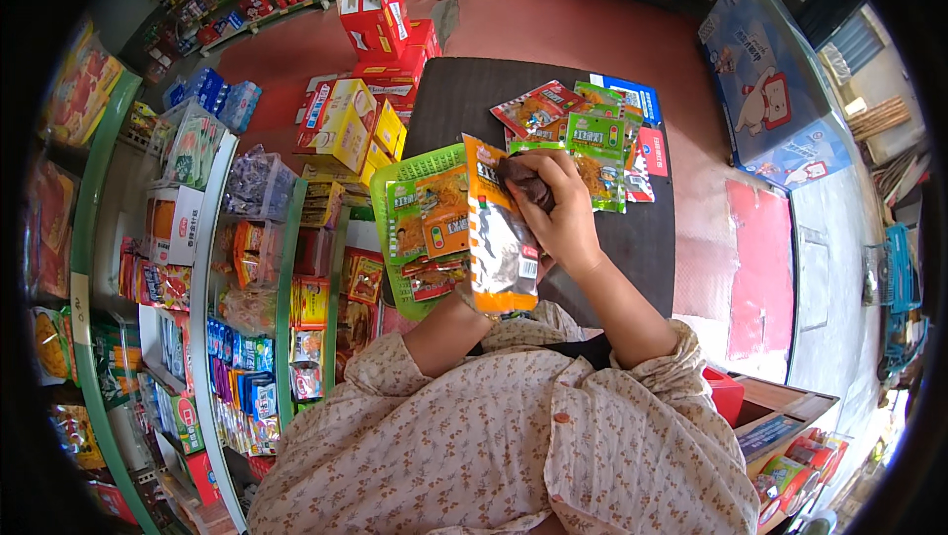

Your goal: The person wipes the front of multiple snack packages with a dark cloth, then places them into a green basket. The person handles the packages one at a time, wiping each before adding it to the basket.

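My right hand (557, 205) is closed on a crumpled dark brown cloth (527, 183), which touches the upper part of an orange snack packet (500, 239) with a clear window. Behind that packet my left hand is mostly hidden; only its wrist and a few finger edges show, and the packet appears to rest in it. Just left of the hands sits a green plastic basket (384, 239) holding several orange, green and red snack packets. More such packets, among them a red one (537, 107) and a green one (596, 131), lie in a pile beyond my right hand on the dark table (459, 98).
Shelves of packaged snacks (241, 357) run along the left. Yellow cartons (337, 124) and red boxes (374, 20) stand beyond the basket, left of the table. A blue-and-white freezer (770, 91) is at the right. Lower right, red tubs (789, 479) sit beside a wooden drawer.
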{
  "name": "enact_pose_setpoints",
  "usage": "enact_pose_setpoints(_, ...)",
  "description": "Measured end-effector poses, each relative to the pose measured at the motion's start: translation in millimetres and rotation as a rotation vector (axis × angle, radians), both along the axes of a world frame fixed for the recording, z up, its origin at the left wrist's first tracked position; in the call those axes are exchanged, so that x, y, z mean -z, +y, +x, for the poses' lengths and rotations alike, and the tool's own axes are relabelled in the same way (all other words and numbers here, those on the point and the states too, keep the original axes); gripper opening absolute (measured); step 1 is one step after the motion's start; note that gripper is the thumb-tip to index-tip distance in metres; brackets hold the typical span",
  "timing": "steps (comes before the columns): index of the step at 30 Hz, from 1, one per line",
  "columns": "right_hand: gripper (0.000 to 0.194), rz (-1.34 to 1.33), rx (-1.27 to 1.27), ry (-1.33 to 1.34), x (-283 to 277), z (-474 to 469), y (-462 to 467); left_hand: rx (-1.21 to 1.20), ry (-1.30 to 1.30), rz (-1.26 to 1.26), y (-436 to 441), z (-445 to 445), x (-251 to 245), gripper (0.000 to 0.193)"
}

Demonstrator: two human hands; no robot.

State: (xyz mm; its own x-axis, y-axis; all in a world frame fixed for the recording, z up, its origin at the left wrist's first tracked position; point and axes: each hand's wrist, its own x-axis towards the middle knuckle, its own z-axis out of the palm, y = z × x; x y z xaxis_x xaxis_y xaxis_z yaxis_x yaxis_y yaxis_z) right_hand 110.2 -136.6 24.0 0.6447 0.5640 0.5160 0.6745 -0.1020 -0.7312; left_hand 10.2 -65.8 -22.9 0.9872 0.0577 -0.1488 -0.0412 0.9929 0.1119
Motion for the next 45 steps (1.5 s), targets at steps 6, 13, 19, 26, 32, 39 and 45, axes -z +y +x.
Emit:
enact_pose_setpoints(6,0.025,0.424,-0.044,0.966,-11,28,-13,0.170,0.214,0.620,3,-4,-10,0.036)
enact_pose_setpoints(13,0.034,0.392,-0.043,-0.053,-48,-3,-48,-0.077,0.295,0.556,18,21,-2,0.040)
enact_pose_setpoints(19,0.051,0.605,0.114,-0.013,-90,-7,-62,-0.069,0.206,0.782,11,26,0,0.042)
enact_pose_setpoints(26,0.051,0.659,-0.099,-0.030,-78,-10,-58,0.069,0.309,0.671,5,14,-25,0.043)
enact_pose_setpoints(32,0.058,-0.211,-0.015,-0.190,-22,-13,-49,0.012,0.037,0.540,10,4,-38,0.037)
enact_pose_setpoints(39,0.033,-0.178,0.449,0.055,93,72,-123,-0.059,0.057,0.586,57,-31,-32,0.039)
enact_pose_setpoints(45,0.056,-0.708,0.338,0.036,113,47,-137,-0.268,0.104,0.773,56,-29,-17,0.043)
